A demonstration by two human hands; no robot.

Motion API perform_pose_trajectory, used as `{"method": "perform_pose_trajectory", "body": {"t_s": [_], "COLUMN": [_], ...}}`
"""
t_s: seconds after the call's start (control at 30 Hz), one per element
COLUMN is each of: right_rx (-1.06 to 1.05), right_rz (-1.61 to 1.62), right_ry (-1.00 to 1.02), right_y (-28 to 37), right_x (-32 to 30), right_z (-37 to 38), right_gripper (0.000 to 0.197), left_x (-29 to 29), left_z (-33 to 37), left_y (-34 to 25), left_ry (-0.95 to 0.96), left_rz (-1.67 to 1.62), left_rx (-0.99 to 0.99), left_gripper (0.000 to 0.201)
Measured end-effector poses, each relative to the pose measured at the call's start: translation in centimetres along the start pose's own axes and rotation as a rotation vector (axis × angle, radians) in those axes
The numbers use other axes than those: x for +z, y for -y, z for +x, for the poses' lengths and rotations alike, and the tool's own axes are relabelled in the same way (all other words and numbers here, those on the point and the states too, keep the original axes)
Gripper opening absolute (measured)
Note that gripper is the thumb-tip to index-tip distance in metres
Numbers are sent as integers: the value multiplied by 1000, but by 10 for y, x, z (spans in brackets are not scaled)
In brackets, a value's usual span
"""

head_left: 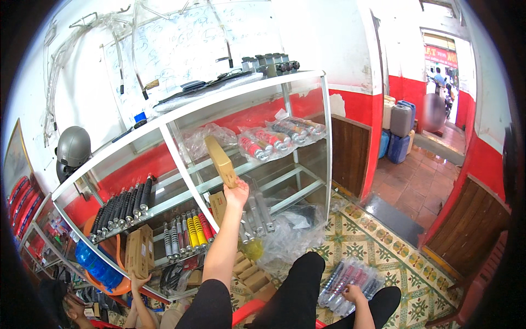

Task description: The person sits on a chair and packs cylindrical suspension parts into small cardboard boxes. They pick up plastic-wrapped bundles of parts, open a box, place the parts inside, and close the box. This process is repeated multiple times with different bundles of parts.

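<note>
My left hand (pixel 236 193) is raised in front of the shelf, closed round the lower end of a long, narrow brown cardboard box (pixel 220 160). The box tilts up to the left, its upper end before a shelf with plastic bags. Low at the right, my right hand (pixel 353 294) has its fingers curled on a bundle of plastic-wrapped shock absorbers (pixel 345 279) between my knees. Red, black and chrome springs show through the wrap. More wrapped shock absorbers (pixel 274 140) lie on the upper shelf, beyond the box.
A white-framed glass shelf (pixel 181 159) holds black shock absorbers (pixel 123 203) and yellow ones (pixel 196 230). At the lower left another person's hand (pixel 140 281) holds cardboard boxes (pixel 139 252). Small boxes (pixel 255 277) and clear plastic (pixel 298 236) lie below. Jerrycans (pixel 400 120) stand by the doorway.
</note>
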State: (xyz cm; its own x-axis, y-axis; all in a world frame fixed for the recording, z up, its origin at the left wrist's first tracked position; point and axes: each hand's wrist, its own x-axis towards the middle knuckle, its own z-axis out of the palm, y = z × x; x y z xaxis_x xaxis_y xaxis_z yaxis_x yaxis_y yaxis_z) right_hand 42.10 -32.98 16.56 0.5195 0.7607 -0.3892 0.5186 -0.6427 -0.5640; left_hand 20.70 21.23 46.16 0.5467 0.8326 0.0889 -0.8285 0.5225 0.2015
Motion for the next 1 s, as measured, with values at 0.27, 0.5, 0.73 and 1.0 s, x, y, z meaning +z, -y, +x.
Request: {"method": "perform_pose_trajectory", "body": {"t_s": [0.27, 0.5, 0.73, 1.0], "right_rx": [30, 44, 58, 24], "right_rz": [-77, -79, -101, -145], "right_ry": [49, 80, 91, 125], "right_y": [-22, -24, -26, -33], "right_x": [20, 24, 26, 32], "right_z": [13, 11, 13, 16], "right_gripper": [49, 51, 52, 50], "left_x": [16, 12, 3, 18], "left_z": [-74, -27, -29, -69], "left_y": [10, -22, -12, -2], "left_ry": [164, 63, 46, 161], "left_rz": [13, -76, -95, -76], "left_rx": [-97, -57, -41, -131], "left_gripper": [45, 53, 44, 57]}}
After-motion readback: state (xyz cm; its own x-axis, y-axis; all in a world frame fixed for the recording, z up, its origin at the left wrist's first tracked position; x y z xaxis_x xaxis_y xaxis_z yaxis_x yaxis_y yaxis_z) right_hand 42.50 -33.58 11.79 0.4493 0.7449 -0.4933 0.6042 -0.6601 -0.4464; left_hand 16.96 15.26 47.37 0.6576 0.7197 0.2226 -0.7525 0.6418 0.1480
